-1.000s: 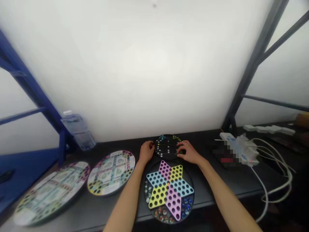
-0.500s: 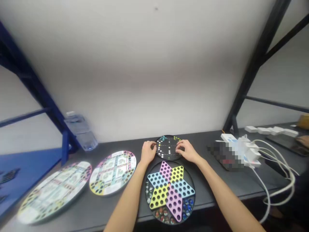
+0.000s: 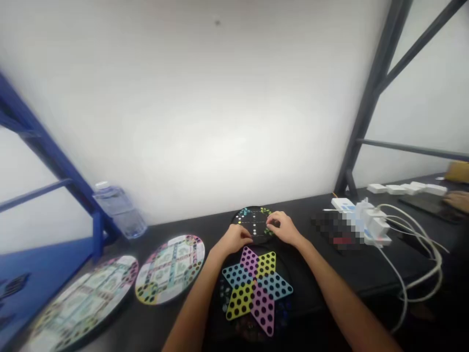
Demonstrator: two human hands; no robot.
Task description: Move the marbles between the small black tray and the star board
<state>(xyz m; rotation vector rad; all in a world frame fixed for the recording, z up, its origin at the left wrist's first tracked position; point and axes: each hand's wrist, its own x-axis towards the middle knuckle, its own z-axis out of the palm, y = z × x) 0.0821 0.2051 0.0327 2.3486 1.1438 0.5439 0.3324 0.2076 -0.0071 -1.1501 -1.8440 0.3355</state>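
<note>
A round black game board (image 3: pixel 261 229) lies near the wall, with small white pieces in lines on it and teal and yellow-green pieces along its far rim. My left hand (image 3: pixel 234 238) is over its near left edge, fingertips pressed together; whatever they hold is too small to make out. At the right edge, my right hand (image 3: pixel 285 229) bends its thumb and fingers together over the yellow-green pieces, and what is between them is hidden. Nearer to me, between my forearms, is a Chinese checkers board (image 3: pixel 255 282) with a pink, yellow and blue star and marbles around its rim.
Two round printed boards (image 3: pixel 172 269) lie at the left. A clear bottle (image 3: pixel 120 210) leans by the blue metal frame (image 3: pixel 47 139). To the right are white chargers with looped cables (image 3: pixel 373 222) and a pixelated dark object (image 3: pixel 335 227). Another person's hand (image 3: pixel 456 200) shows at the far right.
My left hand has moved right and nearer, from the board's left rim to its near left edge. My right hand stays at the right edge. The view has shifted slightly and looks brighter.
</note>
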